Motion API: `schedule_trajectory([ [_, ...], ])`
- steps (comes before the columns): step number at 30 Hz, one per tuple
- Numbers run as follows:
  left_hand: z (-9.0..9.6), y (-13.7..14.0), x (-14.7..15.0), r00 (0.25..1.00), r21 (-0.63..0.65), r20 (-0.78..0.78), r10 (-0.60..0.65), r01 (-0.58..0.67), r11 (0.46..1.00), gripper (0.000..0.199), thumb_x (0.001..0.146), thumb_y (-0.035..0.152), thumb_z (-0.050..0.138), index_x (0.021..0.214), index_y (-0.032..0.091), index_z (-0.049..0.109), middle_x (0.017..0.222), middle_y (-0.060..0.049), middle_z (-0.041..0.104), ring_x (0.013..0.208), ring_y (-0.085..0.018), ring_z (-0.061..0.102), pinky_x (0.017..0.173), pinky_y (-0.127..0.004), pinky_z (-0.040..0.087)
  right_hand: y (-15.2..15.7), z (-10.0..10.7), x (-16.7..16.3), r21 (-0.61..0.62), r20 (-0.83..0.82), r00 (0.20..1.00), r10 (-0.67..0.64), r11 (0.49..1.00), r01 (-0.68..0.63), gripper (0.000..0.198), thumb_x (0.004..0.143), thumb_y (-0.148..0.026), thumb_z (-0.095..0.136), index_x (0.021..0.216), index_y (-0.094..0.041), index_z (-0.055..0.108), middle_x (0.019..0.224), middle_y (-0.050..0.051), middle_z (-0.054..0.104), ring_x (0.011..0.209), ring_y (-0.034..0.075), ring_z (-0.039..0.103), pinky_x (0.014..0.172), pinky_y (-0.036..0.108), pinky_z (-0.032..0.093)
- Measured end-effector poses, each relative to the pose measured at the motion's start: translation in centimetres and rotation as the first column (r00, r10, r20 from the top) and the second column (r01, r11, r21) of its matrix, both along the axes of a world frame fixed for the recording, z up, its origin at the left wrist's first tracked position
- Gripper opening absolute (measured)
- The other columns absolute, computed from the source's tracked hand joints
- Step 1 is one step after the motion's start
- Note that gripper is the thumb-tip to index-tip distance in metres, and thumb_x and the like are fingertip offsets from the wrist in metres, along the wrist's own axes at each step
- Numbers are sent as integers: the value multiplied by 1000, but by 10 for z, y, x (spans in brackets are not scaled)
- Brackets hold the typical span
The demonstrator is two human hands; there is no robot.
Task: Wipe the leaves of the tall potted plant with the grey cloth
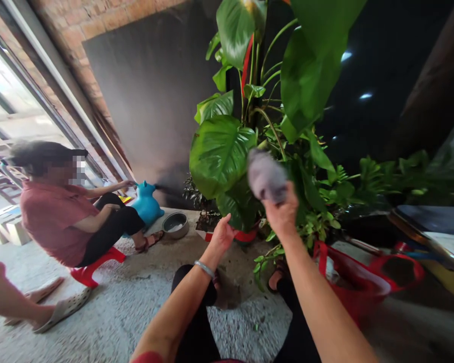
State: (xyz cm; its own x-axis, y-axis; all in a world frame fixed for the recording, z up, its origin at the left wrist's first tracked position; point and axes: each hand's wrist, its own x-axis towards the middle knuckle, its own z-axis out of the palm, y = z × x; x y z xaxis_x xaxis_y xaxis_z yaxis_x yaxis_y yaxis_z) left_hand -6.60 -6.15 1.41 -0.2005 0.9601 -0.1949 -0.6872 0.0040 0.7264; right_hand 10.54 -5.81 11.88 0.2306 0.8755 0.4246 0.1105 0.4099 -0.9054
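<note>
Head view: a grey cloth (265, 176) is bunched in the clenched right hand (283, 214) against a large leaf (217, 154) — steadied from beneath, it seems, by the open left hand (222, 234).

No readable text, label, brand, number or sign anywhere in view.
</note>
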Motion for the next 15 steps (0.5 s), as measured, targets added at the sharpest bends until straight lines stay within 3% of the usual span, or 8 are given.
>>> schedule_trajectory([
  [2,0,0,-1,999,-42,-18,34,-34,999,10,79,27,75,80,20,68,81,-5,77,84,-24,71,78,-36,56,-22,-29,-19,-20,80,980,181,983,-180,28,69,-25,73,96,-32,70,100,5,76,103,32,72,99,46,55],
  [4,-3,-2,-9,999,-67,-30,38,-40,997,15,78,30,78,74,21,66,72,-5,73,80,-25,71,77,-37,56,-58,-62,-20,-84,59,951,302,951,-297,33,68,-20,68,96,-36,74,96,2,78,97,33,74,92,46,58],
  [6,-8,-5,-21,1000,-69,-17,15,-16,997,16,78,32,79,79,21,68,74,-6,75,80,-26,71,78,-37,56,-89,-86,0,-166,22,912,409,901,-400,36,66,-18,68,96,-37,78,94,2,79,91,32,75,84,45,61],
  [7,-9,-6,-26,1000,-70,-3,6,-6,998,15,80,32,78,85,20,70,79,-6,77,81,-25,72,79,-37,57,-98,-92,17,-194,4,918,396,901,-388,36,64,-19,70,94,-36,79,91,3,79,87,33,75,80,45,62],
  [9,-12,-7,-33,1000,-78,29,7,-4,997,15,86,29,71,96,18,71,86,-7,79,85,-24,74,85,-37,57,-97,-89,54,-221,-19,980,198,955,-197,35,57,-25,77,92,-30,78,86,4,78,81,33,74,74,46,63],
  [11,-12,-6,-33,998,-86,56,17,-12,996,15,90,25,65,102,17,70,88,-7,79,88,-23,74,91,-39,57,-71,-69,84,-179,-83,977,-198,967,181,46,53,-36,84,97,-25,76,91,5,77,88,34,74,80,49,62],
  [13,-10,-5,-26,998,-73,69,0,5,997,17,92,24,62,106,16,69,89,-7,80,87,-22,75,93,-40,56,-32,-43,94,-92,-241,816,-526,849,520,56,59,-47,84,107,-21,71,110,9,76,107,35,70,94,50,58],
  [15,-8,-4,-16,997,-50,74,-25,29,998,18,92,24,63,107,16,70,90,-7,80,84,-21,74,92,-39,57,4,-22,81,19,-331,739,-587,779,627,61,64,-51,80,114,-19,66,123,12,72,118,34,65,102,49,54],
])
